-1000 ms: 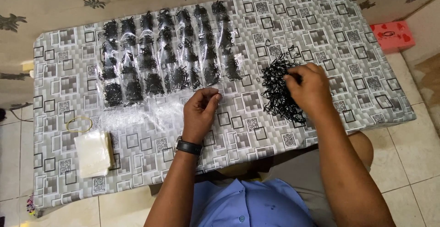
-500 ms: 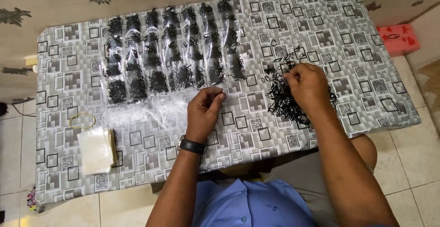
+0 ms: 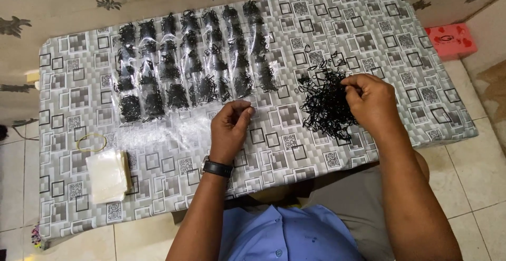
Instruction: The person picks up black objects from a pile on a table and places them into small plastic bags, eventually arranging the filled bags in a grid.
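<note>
Where the right hand (image 3: pixel 371 103) rests at the edge of the loose heap of black elastic bands (image 3: pixel 326 103), its fingers (image 3: pixel 352 84) are pinched nearly closed, apparently on a few bands drawn from the pile — how many cannot be told. The heap lies on the right part of the counter (image 3: pixel 369 34), which wears a grey cloth printed with squares. Left hand (image 3: pixel 230 126): near the counter's middle, wristwatch (image 3: pixel 216 168) on the wrist, thumb and forefinger drawn together over the near edge of the clear plastic sheet (image 3: pixel 158 132); whether they grip the film or a band cannot be told. Packed stock: rows of small clear pouches of black bands (image 3: pixel 192 63), lying flat across the far left half, just beyond the left hand. Sundries: a stack of empty clear bags (image 3: pixel 108 175) near the left front corner, a yellow rubber band (image 3: pixel 91 143) just behind it, a pink box (image 3: pixel 451 40) on the floor off the far right corner. Handling note, as judgement: the bands tangle, so a small pinch lifted straight up and shaken free of stragglers would serve best — with the left hand keeping the film steady and flat so the portion drops cleanly.
</note>
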